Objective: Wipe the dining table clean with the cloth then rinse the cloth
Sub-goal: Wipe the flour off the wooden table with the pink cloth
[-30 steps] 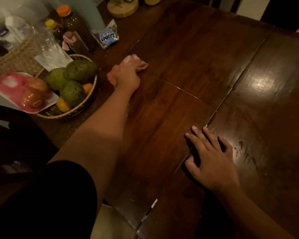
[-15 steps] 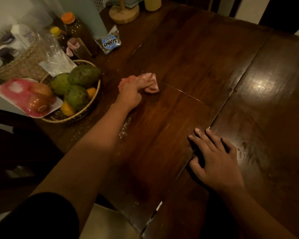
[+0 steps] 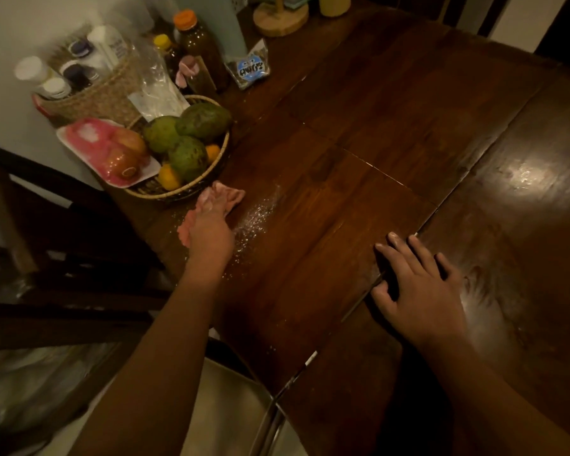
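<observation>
Home dining room: wooden table (image 3: 392, 126), fruit basket (image 3: 191, 189)

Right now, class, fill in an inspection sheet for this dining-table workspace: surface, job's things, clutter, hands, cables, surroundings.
Surface: dark wooden table, glossy, with seams between its panels; white specks scattered toward its left side.
Job's things: pink cloth, bunched, on the table next to the fruit basket.
Clutter: fruit basket holding green and orange fruit; foam tray of wrapped fruit partly over its rim; wicker basket of bottles; brown bottle; snack packet; wooden stand base.
Hands: left hand grips the cloth against the table; right hand lies flat on the table, holding nothing.
Cables: nothing seen.
Surroundings: dark chair at the left; pale wall behind the baskets.
</observation>
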